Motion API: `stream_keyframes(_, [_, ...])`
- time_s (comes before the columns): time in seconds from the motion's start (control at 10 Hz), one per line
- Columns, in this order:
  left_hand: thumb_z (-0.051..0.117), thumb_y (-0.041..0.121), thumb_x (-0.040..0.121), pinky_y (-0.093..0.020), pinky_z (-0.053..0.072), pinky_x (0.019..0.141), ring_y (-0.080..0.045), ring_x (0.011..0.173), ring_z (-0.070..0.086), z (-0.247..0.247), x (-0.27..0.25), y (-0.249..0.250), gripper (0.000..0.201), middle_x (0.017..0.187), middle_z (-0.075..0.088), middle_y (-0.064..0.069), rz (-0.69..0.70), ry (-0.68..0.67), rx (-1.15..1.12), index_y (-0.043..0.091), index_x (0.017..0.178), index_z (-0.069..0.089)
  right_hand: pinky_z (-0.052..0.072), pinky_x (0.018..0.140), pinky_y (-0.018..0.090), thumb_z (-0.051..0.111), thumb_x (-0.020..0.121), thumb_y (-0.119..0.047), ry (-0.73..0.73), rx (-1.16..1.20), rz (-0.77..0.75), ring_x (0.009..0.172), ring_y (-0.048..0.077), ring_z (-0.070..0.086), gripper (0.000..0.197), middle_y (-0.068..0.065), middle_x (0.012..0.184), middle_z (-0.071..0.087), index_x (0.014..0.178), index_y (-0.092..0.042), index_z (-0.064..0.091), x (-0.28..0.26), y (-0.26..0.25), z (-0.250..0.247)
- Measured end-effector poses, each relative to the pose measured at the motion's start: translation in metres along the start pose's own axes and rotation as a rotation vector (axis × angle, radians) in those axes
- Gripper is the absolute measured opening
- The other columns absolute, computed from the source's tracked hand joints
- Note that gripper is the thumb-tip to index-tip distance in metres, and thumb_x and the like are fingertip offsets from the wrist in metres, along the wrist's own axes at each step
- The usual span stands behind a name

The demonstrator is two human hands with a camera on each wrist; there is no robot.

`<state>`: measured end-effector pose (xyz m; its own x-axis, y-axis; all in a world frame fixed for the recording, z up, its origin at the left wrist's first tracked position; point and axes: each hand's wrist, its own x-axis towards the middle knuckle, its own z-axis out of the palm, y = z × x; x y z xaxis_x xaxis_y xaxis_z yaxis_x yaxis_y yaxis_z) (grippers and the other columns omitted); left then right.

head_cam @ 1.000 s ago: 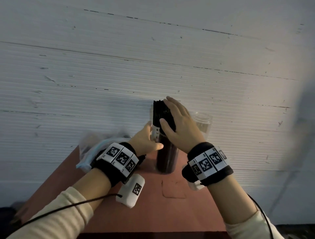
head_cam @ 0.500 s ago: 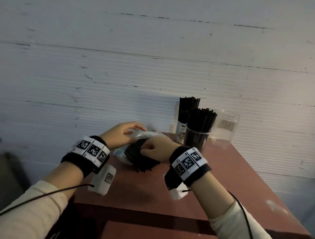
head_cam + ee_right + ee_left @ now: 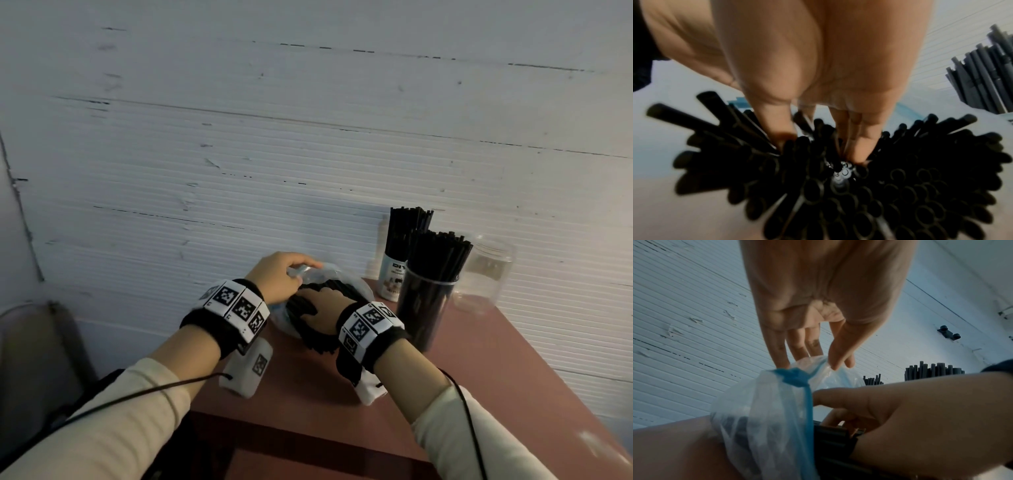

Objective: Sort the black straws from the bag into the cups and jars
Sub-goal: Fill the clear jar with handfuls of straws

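Observation:
A clear plastic bag [image 3: 358,288] with a blue strip [image 3: 797,378] lies on the reddish-brown table [image 3: 479,370], full of black straws [image 3: 317,339]. My left hand [image 3: 301,271] pinches the bag's upper edge [image 3: 813,363] and holds it up. My right hand [image 3: 306,298] reaches into the bag's mouth; its thumb and fingers [image 3: 856,139] dig into the straw pile [image 3: 900,186] and grip a bunch. To the right, a clear cup [image 3: 426,315] and a white labelled cup [image 3: 392,279] behind it each stand packed with upright straws. An empty clear jar [image 3: 484,274] stands at the far right.
A white ribbed wall [image 3: 274,154] rises right behind the table. The table's front edge [image 3: 308,425] runs below my wrists. A dark chair-like shape [image 3: 37,359] sits at the left, off the table. Cables run along both sleeves.
Both hands left the clear cup of straws and moved left to the bag. The left hand took hold of the bag's edge and the right hand pushed into the straws.

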<state>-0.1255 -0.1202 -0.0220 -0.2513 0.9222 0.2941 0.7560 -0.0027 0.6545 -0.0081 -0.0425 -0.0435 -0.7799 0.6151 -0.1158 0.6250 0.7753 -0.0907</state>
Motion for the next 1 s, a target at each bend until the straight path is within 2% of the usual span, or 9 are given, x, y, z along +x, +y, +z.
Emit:
stream_keyframes(0.1, [0.055, -0.001, 0.088, -0.045, 0.055, 0.087, -0.035, 0.097, 0.066, 0.002, 0.002, 0.0, 0.048, 0.131, 0.062, 0.009, -0.008, 0.003, 0.001, 0.037, 0.114, 0.068, 0.035, 0.107, 0.048, 0.045, 0.097, -0.025, -0.006, -0.02, -0.028, 0.128, 0.037, 0.043, 0.049, 0.014, 0.139, 0.045, 0.144, -0.025, 0.033, 0.0, -0.002, -0.001])
stream_keyframes(0.2, [0.056, 0.001, 0.089, -0.042, 0.057, 0.081, -0.028, 0.079, 0.067, 0.003, 0.004, 0.001, 0.045, 0.131, 0.061, 0.01, -0.022, 0.003, 0.008, 0.037, 0.114, 0.068, 0.032, 0.11, 0.047, 0.047, 0.097, -0.023, -0.046, -0.031, -0.013, 0.133, 0.036, 0.038, 0.052, 0.014, 0.145, 0.04, 0.146, -0.027, 0.034, 0.006, -0.003, 0.003])
stream_keyframes(0.3, [0.058, 0.003, 0.09, -0.022, 0.052, 0.077, -0.011, 0.083, 0.067, 0.003, 0.005, 0.001, 0.044, 0.134, 0.059, 0.003, -0.025, 0.006, 0.011, 0.038, 0.115, 0.068, 0.038, 0.105, 0.038, 0.052, 0.094, -0.017, -0.004, 0.009, 0.003, 0.129, 0.031, 0.044, 0.048, 0.013, 0.141, 0.046, 0.141, -0.02, 0.044, 0.011, -0.001, 0.005])
stream_keyframes(0.4, [0.058, 0.004, 0.092, -0.01, 0.041, 0.055, 0.003, 0.049, 0.051, 0.003, 0.005, 0.002, 0.04, 0.126, 0.064, -0.003, -0.023, 0.01, 0.014, 0.034, 0.117, 0.068, 0.032, 0.111, 0.042, 0.045, 0.099, -0.022, -0.052, -0.062, 0.033, 0.134, 0.029, 0.04, 0.044, 0.011, 0.146, 0.043, 0.143, -0.017, 0.041, 0.015, -0.002, 0.005])
stream_keyframes(0.6, [0.059, 0.007, 0.092, -0.011, 0.044, 0.057, -0.008, 0.053, 0.052, 0.004, 0.004, -0.003, 0.041, 0.128, 0.063, 0.003, -0.004, -0.006, 0.028, 0.04, 0.113, 0.067, 0.043, 0.082, 0.025, 0.059, 0.086, -0.011, 0.059, 0.022, 0.01, 0.115, 0.027, 0.054, 0.042, 0.01, 0.125, 0.058, 0.128, -0.015, 0.057, 0.01, 0.012, 0.005])
stream_keyframes(0.7, [0.058, 0.003, 0.091, -0.025, 0.047, 0.097, -0.014, 0.116, 0.059, 0.002, 0.002, -0.004, 0.043, 0.134, 0.059, 0.005, 0.004, -0.026, 0.016, 0.039, 0.112, 0.068, 0.047, 0.092, 0.031, 0.06, 0.088, -0.016, -0.209, -0.207, 0.669, 0.12, 0.033, 0.052, 0.044, 0.024, 0.125, 0.055, 0.121, 0.012, 0.051, 0.032, -0.028, -0.009])
stream_keyframes(0.8, [0.058, 0.001, 0.09, -0.028, 0.047, 0.1, -0.014, 0.12, 0.057, 0.003, 0.003, -0.005, 0.048, 0.133, 0.06, 0.006, 0.009, -0.03, 0.016, 0.045, 0.107, 0.066, 0.045, 0.098, 0.033, 0.067, 0.084, -0.019, -0.222, 0.076, 0.537, 0.12, 0.031, 0.052, 0.043, 0.01, 0.123, 0.057, 0.123, -0.006, 0.054, 0.067, 0.005, 0.026])
stream_keyframes(0.9, [0.056, -0.001, 0.089, -0.03, 0.048, 0.101, -0.014, 0.12, 0.056, 0.003, 0.004, -0.006, 0.051, 0.133, 0.06, 0.005, 0.005, -0.026, 0.011, 0.046, 0.107, 0.066, 0.042, 0.104, 0.032, 0.065, 0.083, -0.013, -0.168, -0.114, 0.723, 0.124, 0.027, 0.051, 0.052, 0.013, 0.13, 0.056, 0.132, -0.002, 0.05, 0.048, 0.001, 0.007])
stream_keyframes(1.0, [0.051, -0.007, 0.084, -0.032, 0.045, 0.104, -0.014, 0.123, 0.053, 0.004, 0.003, -0.006, 0.056, 0.133, 0.059, 0.005, -0.01, -0.031, 0.011, 0.037, 0.117, 0.066, 0.042, 0.083, 0.021, 0.058, 0.084, -0.004, 0.142, 0.217, 0.052, 0.115, 0.025, 0.054, 0.037, 0.009, 0.121, 0.061, 0.119, -0.013, 0.063, -0.019, 0.003, -0.015])
